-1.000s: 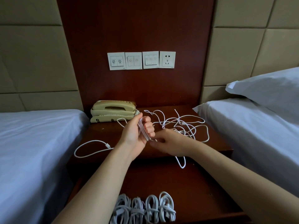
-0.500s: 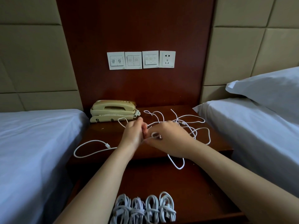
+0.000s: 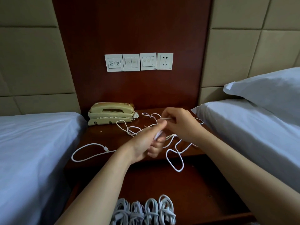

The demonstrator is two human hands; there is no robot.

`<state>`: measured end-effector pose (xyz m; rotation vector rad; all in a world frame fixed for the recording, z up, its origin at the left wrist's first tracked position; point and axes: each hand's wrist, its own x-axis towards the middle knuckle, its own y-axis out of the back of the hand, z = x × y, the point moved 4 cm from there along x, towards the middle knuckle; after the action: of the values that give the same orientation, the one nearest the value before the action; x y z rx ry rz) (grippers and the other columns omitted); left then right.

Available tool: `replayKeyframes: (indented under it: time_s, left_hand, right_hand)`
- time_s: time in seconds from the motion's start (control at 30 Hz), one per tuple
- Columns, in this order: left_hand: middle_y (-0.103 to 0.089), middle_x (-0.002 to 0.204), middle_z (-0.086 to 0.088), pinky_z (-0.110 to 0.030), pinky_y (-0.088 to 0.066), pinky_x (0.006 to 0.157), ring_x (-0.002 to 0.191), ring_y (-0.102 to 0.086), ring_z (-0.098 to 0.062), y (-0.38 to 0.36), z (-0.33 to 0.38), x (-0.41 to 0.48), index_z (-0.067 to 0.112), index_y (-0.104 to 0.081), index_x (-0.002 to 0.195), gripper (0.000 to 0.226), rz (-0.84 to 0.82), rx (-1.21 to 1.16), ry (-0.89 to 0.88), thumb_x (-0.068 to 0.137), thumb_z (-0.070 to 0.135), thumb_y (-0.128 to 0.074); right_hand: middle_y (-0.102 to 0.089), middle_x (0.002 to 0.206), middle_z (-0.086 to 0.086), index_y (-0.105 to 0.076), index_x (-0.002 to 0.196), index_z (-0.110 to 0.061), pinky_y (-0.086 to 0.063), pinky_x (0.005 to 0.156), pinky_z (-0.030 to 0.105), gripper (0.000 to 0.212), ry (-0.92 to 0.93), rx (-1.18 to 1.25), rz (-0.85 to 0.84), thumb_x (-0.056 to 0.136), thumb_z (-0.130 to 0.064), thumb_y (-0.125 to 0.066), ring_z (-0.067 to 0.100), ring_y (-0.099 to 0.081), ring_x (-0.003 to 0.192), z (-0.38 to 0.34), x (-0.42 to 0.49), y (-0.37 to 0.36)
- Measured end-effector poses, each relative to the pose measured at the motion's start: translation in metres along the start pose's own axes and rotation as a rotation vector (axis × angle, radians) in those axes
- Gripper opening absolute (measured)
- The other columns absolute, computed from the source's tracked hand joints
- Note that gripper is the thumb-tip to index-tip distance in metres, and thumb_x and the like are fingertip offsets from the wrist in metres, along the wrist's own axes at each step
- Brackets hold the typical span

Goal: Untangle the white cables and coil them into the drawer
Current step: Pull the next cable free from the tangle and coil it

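The open drawer [image 3: 203, 189] below me holds a row of coiled white cables [image 3: 144, 210] at its near edge. My left hand [image 3: 146, 143] is curled round a small bundle of white cable, and my right hand [image 3: 180, 124] pinches a strand just above it. The tangled cable [image 3: 172, 136] sprawls over the nightstand [image 3: 105, 135], one loop hanging over its front edge and a plug end [image 3: 106, 149] trailing left. A beige telephone [image 3: 110, 113] sits at the back left, below wall switches [image 3: 138, 62] on the wood panel. A bed [image 3: 32, 151] flanks each side.
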<state>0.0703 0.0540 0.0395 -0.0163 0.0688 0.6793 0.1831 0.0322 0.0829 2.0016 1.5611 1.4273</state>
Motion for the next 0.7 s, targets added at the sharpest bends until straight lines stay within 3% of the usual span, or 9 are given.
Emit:
replayKeyframes:
  time_s: [0.13,0.3,0.43,0.6,0.7]
  left_hand:
    - [-0.021,0.041,0.010,-0.014,-0.017,0.035,0.033,-0.017,-0.003,0.007,0.001,-0.002,0.018,-0.029,0.057,0.045,0.050,0.127,-0.055,0.100,0.025,-0.037]
    - [-0.021,0.042,0.009,-0.015,-0.018,0.036,0.034,-0.018,-0.005,0.025,0.006,-0.005,0.017,-0.027,0.057,0.046,0.199,0.095,-0.129,0.102,0.026,-0.034]
    - [-0.020,0.042,0.010,-0.016,-0.018,0.036,0.034,-0.017,-0.005,0.038,0.006,-0.006,0.017,-0.027,0.057,0.046,0.310,0.079,-0.177,0.102,0.026,-0.032]
    - [-0.020,0.040,0.010,-0.014,-0.018,0.035,0.032,-0.017,-0.005,0.072,0.000,-0.008,0.018,-0.026,0.059,0.044,0.481,-0.026,-0.211,0.102,0.024,-0.032]
    - [-0.020,0.039,0.011,-0.014,-0.018,0.033,0.031,-0.018,-0.004,0.088,-0.005,-0.010,0.019,-0.026,0.059,0.044,0.556,-0.087,-0.210,0.102,0.023,-0.033]
  right_hand:
    - [-0.040,0.052,-0.005,-0.053,0.061,-0.015,-0.028,0.047,0.017,0.034,-0.023,0.017,0.014,0.091,-0.028,-0.060,0.006,-0.035,0.048,0.017,-0.001,0.009]
    - [-0.048,0.051,-0.010,-0.057,0.067,-0.023,-0.029,0.046,0.016,0.026,-0.056,-0.080,0.117,0.092,-0.028,-0.058,0.004,-0.043,0.047,0.038,0.000,0.028]
    - [-0.050,0.057,-0.013,-0.058,0.079,-0.022,-0.037,0.050,0.026,0.016,-0.066,-0.263,0.159,0.094,-0.023,-0.054,0.005,-0.048,0.050,0.051,-0.005,0.026]
    - [-0.054,0.060,-0.002,-0.061,0.082,-0.013,-0.035,0.051,0.029,0.018,-0.301,-0.240,0.292,0.096,-0.018,-0.052,0.016,-0.049,0.056,0.087,-0.011,0.041]
    - [-0.050,0.054,0.000,-0.055,0.065,-0.010,-0.031,0.052,0.032,0.033,-0.424,-0.222,0.320,0.096,-0.020,-0.050,0.023,-0.048,0.058,0.106,-0.020,0.044]
